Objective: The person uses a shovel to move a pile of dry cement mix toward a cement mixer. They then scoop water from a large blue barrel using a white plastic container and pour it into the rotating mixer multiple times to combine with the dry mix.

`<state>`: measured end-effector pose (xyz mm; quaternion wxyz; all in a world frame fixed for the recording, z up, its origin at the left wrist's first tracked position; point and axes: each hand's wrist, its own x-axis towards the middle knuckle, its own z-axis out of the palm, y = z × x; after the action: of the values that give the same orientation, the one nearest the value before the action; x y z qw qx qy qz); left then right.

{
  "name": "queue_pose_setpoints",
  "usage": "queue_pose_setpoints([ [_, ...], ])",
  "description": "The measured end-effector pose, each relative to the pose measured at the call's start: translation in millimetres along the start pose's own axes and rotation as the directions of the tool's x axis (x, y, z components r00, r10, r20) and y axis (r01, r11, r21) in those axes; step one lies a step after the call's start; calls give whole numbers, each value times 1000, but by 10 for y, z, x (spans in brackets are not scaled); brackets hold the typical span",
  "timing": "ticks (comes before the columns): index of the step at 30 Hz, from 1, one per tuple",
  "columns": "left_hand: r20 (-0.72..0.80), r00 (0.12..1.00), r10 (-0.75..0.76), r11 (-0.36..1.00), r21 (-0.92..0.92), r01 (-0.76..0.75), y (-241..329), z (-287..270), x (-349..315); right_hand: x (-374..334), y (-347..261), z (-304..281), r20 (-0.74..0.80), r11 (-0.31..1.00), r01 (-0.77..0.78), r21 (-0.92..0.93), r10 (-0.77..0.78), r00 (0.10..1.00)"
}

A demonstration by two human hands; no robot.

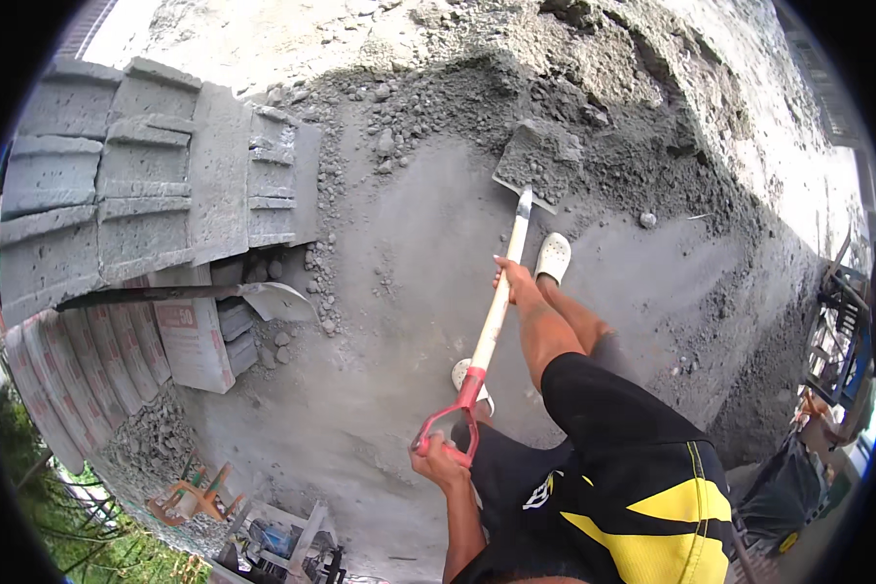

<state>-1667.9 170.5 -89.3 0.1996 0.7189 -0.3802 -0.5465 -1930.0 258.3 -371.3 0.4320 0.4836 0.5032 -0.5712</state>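
I hold a shovel slantwise, its pale wooden shaft [501,316] running up from a red D-shaped handle to a flat metal blade. My left hand [445,463] is closed round the grip of the red handle [469,387], low in the picture. Farther up, my right hand [514,279] wraps the shaft below the blade. Grey gritty material [543,156] covers most of the blade, which rests at the foot of a big grey heap [603,107]. My right foot, in a white clog [553,255], stands close beside the shaft; another white clog [460,372] shows partly behind the handle.
Stacked grey concrete blocks [146,165] stand at the left. Below them are a second shovel's blade [280,302] and a row of bags [92,365]. Loose stones [326,273] line the blocks. A wooden frame [200,494] and machine [282,540] lie at lower left; a dark sack [784,487] sits lower right.
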Motion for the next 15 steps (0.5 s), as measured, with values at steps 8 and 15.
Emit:
queue_pose_setpoints([
  [8,66,876,478,770,448,-454,584,-87,177,-389,-106,277,164,916,-148,374,92,982],
  [15,425,711,559,600,384,-702,1581,174,233,-1200,-288,16,152,744,-72,664,-39,988],
])
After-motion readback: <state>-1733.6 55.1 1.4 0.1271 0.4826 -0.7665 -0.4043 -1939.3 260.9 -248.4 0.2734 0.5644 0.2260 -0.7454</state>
